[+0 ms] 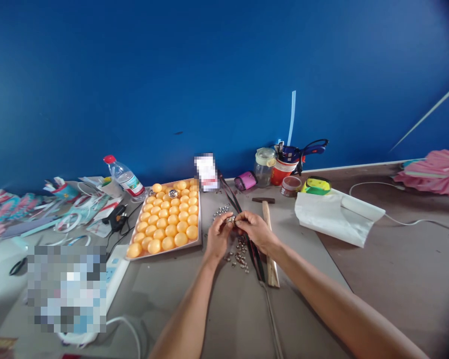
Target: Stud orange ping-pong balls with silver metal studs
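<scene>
My left hand (pixel 219 230) and my right hand (pixel 255 228) meet over the middle of the table, fingers closed. A small shiny metallic piece (pixel 230 220) is pinched between their fingertips, mostly covered by them; its exact kind is hard to make out. Several loose silvery beads (pixel 241 257) lie on the table below my hands, with more beads (pixel 220 212) just beyond the left one. Under my right wrist pass a dark strap (pixel 255 257) and the pale wooden handle of a hammer (pixel 271 264).
Left of my hands stands a shallow box (pixel 201 224) of orange balls (pixel 171 230), with a silvery ball (pixel 173 193) among them. Behind are a water bottle (pixel 125 178), a clear jar (pixel 264 172) and a red cup (pixel 280 172) of tools. A white sheet (pixel 333 214) lies right.
</scene>
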`<state>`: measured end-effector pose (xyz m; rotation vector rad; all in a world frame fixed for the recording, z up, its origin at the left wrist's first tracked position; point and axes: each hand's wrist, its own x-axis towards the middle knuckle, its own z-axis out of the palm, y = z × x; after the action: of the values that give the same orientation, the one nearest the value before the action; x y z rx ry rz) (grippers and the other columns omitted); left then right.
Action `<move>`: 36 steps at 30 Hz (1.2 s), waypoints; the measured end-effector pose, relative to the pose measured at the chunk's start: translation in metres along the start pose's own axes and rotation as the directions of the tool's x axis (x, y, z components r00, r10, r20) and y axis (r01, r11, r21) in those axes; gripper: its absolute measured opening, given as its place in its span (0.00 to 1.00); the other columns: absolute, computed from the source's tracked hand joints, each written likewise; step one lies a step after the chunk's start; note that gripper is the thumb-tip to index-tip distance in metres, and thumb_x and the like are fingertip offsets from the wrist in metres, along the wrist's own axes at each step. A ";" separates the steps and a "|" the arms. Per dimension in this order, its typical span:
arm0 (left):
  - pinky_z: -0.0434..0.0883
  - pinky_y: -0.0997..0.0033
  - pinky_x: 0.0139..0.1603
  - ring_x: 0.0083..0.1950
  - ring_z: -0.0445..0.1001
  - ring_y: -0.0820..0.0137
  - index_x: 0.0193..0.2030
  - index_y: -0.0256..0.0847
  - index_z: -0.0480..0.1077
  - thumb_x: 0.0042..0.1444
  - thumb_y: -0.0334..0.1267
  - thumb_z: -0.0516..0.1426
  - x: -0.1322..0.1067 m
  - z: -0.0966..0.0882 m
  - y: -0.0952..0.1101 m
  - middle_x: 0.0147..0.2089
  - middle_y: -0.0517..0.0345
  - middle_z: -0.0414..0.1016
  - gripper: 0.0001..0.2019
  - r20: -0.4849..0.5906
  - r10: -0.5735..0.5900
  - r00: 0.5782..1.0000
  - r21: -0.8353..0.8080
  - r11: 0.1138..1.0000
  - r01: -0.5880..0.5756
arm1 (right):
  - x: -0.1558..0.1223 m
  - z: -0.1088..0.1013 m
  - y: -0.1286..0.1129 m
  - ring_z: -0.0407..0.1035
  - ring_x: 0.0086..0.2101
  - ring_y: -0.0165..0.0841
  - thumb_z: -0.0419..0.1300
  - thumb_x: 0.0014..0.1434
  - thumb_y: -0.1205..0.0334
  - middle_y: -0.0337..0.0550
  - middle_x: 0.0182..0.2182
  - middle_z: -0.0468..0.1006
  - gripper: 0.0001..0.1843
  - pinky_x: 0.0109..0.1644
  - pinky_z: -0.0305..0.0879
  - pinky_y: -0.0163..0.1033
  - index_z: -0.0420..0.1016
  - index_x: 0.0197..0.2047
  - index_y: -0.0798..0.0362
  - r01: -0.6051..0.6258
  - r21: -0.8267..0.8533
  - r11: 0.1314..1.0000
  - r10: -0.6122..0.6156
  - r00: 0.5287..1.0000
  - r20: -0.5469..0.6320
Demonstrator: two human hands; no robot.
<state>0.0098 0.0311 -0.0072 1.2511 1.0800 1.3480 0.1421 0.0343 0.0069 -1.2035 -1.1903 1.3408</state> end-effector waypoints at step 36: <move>0.58 0.81 0.23 0.18 0.50 0.85 0.33 0.38 0.66 0.53 0.47 0.57 0.004 -0.004 0.011 0.26 0.63 0.64 0.13 0.151 -0.267 0.952 -0.740 0.607 0.288 | 0.025 -0.021 0.024 0.54 0.18 0.25 0.61 0.47 0.54 0.31 0.16 0.62 0.12 0.24 0.45 0.33 0.64 0.24 0.52 0.147 0.301 0.942 -0.095 0.979 -0.181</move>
<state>0.0049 0.0332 0.0034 0.4344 0.5295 1.3143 0.1608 0.0586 -0.0199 -0.9750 -0.8810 1.2566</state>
